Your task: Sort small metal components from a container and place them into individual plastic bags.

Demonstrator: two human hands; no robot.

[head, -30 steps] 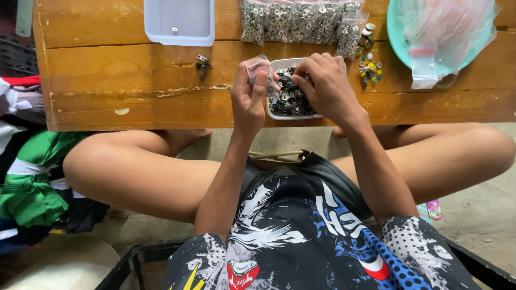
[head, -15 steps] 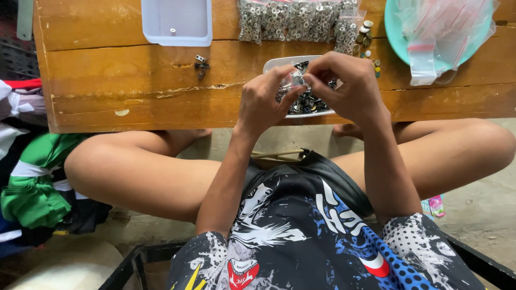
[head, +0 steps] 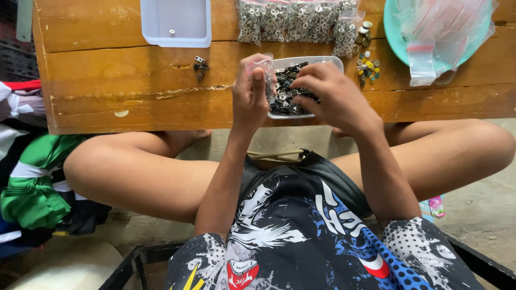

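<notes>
A small clear tray (head: 329, 60) full of dark metal parts (head: 287, 88) sits on the low wooden table (head: 129, 91) in front of me. My left hand (head: 250, 91) holds a small clear plastic bag (head: 262, 64) upright at the tray's left edge. My right hand (head: 330, 91) hovers over the tray with its fingertips pinched in the dark parts. Whether the fingers hold one of the parts is hidden.
An empty white tray (head: 174, 24) stands at the back left, with a few loose dark parts (head: 200, 65) near it. Filled bags of silver parts (head: 290, 19) lie behind. A teal bowl (head: 398, 43) holds empty clear bags (head: 443, 29). Small coloured pieces (head: 367, 67) lie right of the clear tray. Clothes (head: 29, 182) are piled left.
Both hands had lifted above the tray half a second ago; now my right hand has dropped back into the dark parts, and my left hand holds the bag beside it.
</notes>
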